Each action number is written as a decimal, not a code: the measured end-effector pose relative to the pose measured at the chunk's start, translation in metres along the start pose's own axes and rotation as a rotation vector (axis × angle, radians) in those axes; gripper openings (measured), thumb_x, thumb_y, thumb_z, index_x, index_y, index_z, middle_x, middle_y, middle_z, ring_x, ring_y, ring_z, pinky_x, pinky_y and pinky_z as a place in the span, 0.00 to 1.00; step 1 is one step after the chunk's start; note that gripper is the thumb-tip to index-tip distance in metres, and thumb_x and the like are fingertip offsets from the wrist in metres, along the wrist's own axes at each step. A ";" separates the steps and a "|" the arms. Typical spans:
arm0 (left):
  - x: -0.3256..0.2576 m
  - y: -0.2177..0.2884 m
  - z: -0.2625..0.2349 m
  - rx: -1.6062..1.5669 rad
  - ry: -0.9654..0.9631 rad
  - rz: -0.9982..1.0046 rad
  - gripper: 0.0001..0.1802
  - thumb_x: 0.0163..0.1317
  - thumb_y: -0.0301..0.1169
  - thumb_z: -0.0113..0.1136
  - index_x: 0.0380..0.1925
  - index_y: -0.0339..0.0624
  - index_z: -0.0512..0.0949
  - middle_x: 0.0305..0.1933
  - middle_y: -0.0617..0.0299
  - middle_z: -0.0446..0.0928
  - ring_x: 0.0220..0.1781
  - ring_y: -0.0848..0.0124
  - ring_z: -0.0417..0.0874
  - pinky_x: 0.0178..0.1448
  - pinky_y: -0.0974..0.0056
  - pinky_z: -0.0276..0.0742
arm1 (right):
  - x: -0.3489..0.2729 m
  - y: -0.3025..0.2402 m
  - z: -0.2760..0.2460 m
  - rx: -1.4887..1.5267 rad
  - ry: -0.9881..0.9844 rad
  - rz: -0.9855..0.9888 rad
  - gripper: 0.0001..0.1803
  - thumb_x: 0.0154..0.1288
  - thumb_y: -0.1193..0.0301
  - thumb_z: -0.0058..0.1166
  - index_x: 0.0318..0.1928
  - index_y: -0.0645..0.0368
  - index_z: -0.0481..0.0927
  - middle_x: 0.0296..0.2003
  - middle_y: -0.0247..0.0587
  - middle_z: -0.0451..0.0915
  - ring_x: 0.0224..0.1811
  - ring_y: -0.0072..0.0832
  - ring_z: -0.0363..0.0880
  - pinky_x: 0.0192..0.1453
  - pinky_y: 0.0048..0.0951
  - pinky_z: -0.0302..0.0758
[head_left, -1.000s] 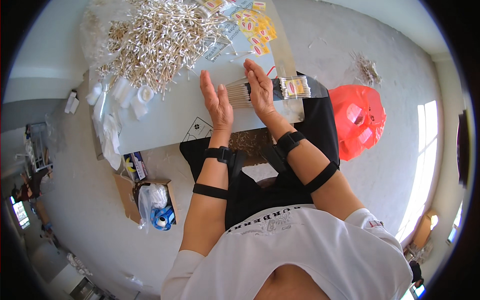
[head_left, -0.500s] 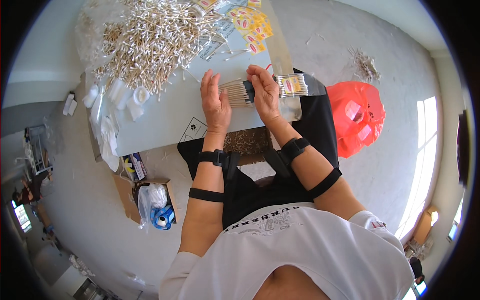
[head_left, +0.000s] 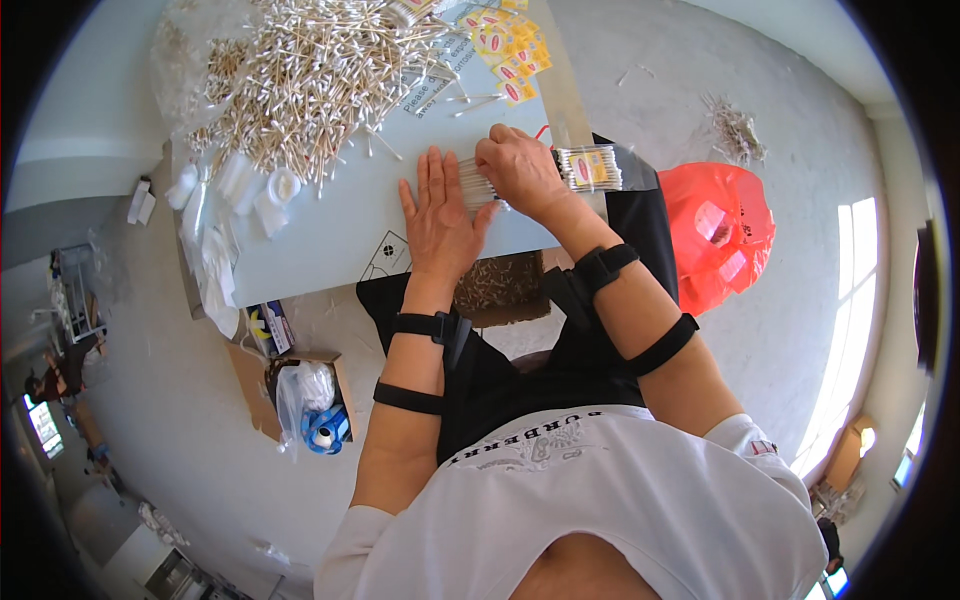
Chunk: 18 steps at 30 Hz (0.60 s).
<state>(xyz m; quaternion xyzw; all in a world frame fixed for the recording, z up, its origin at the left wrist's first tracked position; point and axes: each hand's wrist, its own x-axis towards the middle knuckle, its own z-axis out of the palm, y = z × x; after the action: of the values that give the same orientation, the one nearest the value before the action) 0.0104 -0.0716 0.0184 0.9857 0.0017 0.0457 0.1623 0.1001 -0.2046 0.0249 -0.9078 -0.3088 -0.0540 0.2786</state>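
Observation:
A row of cotton swabs (head_left: 473,185) lies side by side on the pale tabletop near its front edge. My left hand (head_left: 440,215) rests flat over the row's left end, fingers stretched and thumb apart. Over its right part my right hand (head_left: 520,172) is closed, fingers curled down; what the fingertips grip is hidden beneath them. Just right of that hand is a clear pack of cotton swabs (head_left: 590,168) with a yellow label. A large heap of loose cotton swabs (head_left: 310,80) covers the table's far left.
Yellow printed cards (head_left: 515,50) lie at the table's far right. White rolls and plastic (head_left: 240,190) stand at its left edge. Below the front edge is a cardboard box (head_left: 500,285) of loose sticks. A red plastic bag (head_left: 715,235) lies right, an open carton (head_left: 300,400) lower left.
My left hand has turned from upright on its edge to lying flat over the swabs. My right hand has shifted slightly left, its fingers now curled down and covering the dark strip seen earlier.

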 end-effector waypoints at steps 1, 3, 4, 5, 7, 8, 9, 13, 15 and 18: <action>0.000 0.001 0.000 0.001 -0.002 -0.003 0.46 0.60 0.51 0.59 0.70 0.33 0.55 0.76 0.45 0.50 0.79 0.55 0.46 0.77 0.41 0.36 | 0.001 0.000 0.000 -0.001 -0.001 0.000 0.01 0.54 0.75 0.55 0.26 0.58 0.78 0.32 0.43 0.76 0.39 0.40 0.79 0.39 0.38 0.77; 0.001 0.001 0.000 0.006 -0.003 -0.002 0.47 0.60 0.52 0.59 0.70 0.33 0.54 0.76 0.45 0.50 0.79 0.55 0.46 0.77 0.41 0.36 | 0.004 0.002 0.000 -0.053 -0.040 -0.063 0.01 0.54 0.76 0.53 0.29 0.60 0.77 0.33 0.45 0.76 0.40 0.41 0.79 0.40 0.39 0.78; 0.001 0.001 0.000 0.010 -0.006 0.000 0.47 0.60 0.52 0.59 0.70 0.33 0.54 0.76 0.45 0.50 0.79 0.55 0.46 0.77 0.41 0.36 | 0.003 0.004 -0.001 -0.054 -0.038 -0.064 0.01 0.54 0.76 0.53 0.29 0.60 0.77 0.33 0.45 0.76 0.40 0.41 0.79 0.40 0.39 0.78; 0.001 0.001 0.001 0.012 -0.003 -0.001 0.47 0.60 0.52 0.59 0.70 0.33 0.54 0.76 0.45 0.50 0.79 0.55 0.46 0.77 0.41 0.36 | 0.003 0.005 -0.004 -0.067 -0.068 -0.074 0.03 0.54 0.76 0.53 0.31 0.60 0.77 0.33 0.45 0.77 0.41 0.42 0.79 0.41 0.40 0.77; 0.001 0.000 0.001 0.002 0.010 0.001 0.47 0.60 0.52 0.59 0.70 0.33 0.54 0.76 0.45 0.51 0.79 0.54 0.46 0.77 0.41 0.35 | 0.002 0.006 -0.009 -0.081 -0.095 -0.087 0.04 0.54 0.77 0.53 0.33 0.61 0.76 0.34 0.46 0.77 0.42 0.43 0.79 0.42 0.40 0.77; 0.001 0.000 0.001 0.002 0.011 0.000 0.47 0.60 0.52 0.59 0.70 0.33 0.54 0.76 0.45 0.51 0.79 0.54 0.46 0.77 0.41 0.35 | -0.001 0.006 -0.013 -0.074 -0.066 -0.041 0.04 0.56 0.77 0.52 0.34 0.61 0.75 0.34 0.47 0.77 0.41 0.44 0.79 0.43 0.41 0.77; 0.000 0.000 0.001 -0.002 0.017 0.004 0.48 0.59 0.52 0.60 0.70 0.32 0.54 0.76 0.45 0.51 0.79 0.54 0.46 0.77 0.41 0.35 | -0.005 0.005 -0.017 -0.066 -0.035 0.004 0.04 0.57 0.76 0.52 0.34 0.61 0.74 0.34 0.48 0.78 0.40 0.45 0.79 0.43 0.42 0.77; -0.001 -0.002 -0.001 -0.031 0.021 0.012 0.46 0.61 0.49 0.59 0.71 0.35 0.52 0.76 0.46 0.51 0.79 0.54 0.46 0.77 0.41 0.35 | -0.028 0.007 -0.044 0.064 -0.030 0.122 0.04 0.61 0.75 0.51 0.34 0.62 0.72 0.33 0.51 0.78 0.38 0.48 0.79 0.43 0.43 0.75; 0.000 -0.006 0.000 -0.089 0.069 0.022 0.42 0.61 0.45 0.59 0.69 0.35 0.55 0.74 0.46 0.54 0.77 0.54 0.50 0.77 0.43 0.39 | -0.046 0.007 -0.060 0.249 -0.075 0.182 0.05 0.63 0.75 0.52 0.34 0.63 0.71 0.30 0.50 0.77 0.36 0.50 0.78 0.40 0.43 0.73; 0.012 -0.021 -0.002 -0.198 0.198 0.060 0.34 0.60 0.35 0.59 0.65 0.36 0.61 0.69 0.46 0.61 0.73 0.53 0.58 0.74 0.46 0.49 | -0.076 -0.006 -0.071 0.400 -0.214 0.163 0.04 0.62 0.77 0.52 0.34 0.63 0.70 0.29 0.50 0.76 0.37 0.49 0.77 0.40 0.42 0.73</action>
<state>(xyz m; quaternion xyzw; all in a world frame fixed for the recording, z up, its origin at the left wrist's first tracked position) 0.0221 -0.0506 0.0149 0.9551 -0.0165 0.1477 0.2565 0.0406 -0.2796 0.0670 -0.8570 -0.2669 0.1275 0.4221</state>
